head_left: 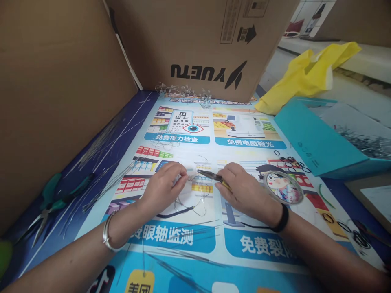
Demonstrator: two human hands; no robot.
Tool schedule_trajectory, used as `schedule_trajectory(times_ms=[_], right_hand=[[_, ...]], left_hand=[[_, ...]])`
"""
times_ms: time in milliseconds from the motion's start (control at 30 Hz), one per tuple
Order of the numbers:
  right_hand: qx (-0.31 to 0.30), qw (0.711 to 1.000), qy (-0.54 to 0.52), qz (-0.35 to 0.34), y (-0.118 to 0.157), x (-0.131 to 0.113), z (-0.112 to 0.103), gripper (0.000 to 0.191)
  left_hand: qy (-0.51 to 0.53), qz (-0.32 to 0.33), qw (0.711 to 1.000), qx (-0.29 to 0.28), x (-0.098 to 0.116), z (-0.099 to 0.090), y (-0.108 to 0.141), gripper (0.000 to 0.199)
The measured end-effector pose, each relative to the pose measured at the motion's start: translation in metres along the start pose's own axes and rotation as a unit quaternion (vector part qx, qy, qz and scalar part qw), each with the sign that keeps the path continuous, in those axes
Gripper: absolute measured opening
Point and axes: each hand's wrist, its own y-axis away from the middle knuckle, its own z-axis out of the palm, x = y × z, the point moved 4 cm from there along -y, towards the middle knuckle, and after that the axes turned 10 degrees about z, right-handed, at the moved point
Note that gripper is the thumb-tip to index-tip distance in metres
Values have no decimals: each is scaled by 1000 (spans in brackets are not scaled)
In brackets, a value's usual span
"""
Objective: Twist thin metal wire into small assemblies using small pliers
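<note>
My left hand is closed, thumb and forefinger pinched on a thin wire that bends into loops between my hands. My right hand is wrapped round long-nose pliers, whose dark tips point left toward my left fingertips, close to the wire. Both hands are just above a printed poster. Loose straight wires lie on the poster below my hands. Near my right wrist is a roll of clear tape.
Cardboard walls stand at the back and left. Green-handled pliers lie at left among wires. Wire pieces sit by the back wall. At right are black rings, a turquoise box and a yellow cloth.
</note>
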Motion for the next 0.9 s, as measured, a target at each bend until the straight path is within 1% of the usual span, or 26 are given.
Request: schedule_trajectory(times_ms=[133, 300, 500, 767, 900], right_hand=[[-8, 999, -12, -38, 1, -4, 3, 20], [-7, 998, -13, -65, 1, -4, 5, 20], [-6, 998, -4, -68, 1, -6, 4, 20], [-2, 995, 43, -88, 3, -10, 0, 19], [-7, 994, 65, -90, 4, -12, 0, 19]], left_hand=[[3, 6, 1000, -3, 1, 0, -1, 5], [6, 20, 1000, -2, 4, 0, -2, 5], [3, 48, 999, 3, 7, 0, -3, 6], [-10, 84, 996, 14, 10, 0, -2, 6], [-10, 96, 995, 1, 13, 0, -1, 7]])
